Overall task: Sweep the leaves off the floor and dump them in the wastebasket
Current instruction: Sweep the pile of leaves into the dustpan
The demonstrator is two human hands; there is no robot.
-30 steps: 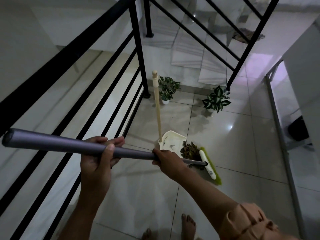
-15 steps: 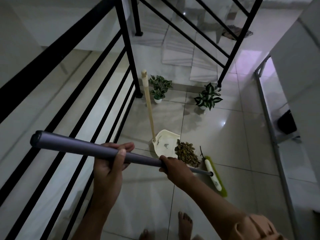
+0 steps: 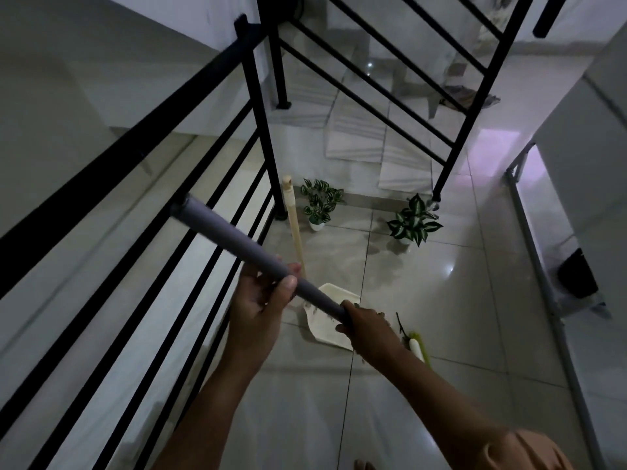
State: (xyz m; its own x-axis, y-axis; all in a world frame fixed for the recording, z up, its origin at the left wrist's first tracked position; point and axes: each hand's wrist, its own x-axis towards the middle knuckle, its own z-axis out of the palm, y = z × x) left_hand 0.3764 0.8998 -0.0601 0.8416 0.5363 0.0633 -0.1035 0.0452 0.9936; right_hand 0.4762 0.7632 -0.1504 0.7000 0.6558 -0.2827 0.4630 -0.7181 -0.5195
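Grey broom handle (image 3: 237,240) — left hand (image 3: 263,295), right hand (image 3: 364,322) both clenched round it.

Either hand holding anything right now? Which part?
Both grip the broom handle: left hand around the grey shaft partway down from its top end, right hand lower on the shaft, nearer the broom head.

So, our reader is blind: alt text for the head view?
Both hands, left and right, grip a grey broom handle above a cream dustpan on the tiled floor, beside black railings and two potted plants.
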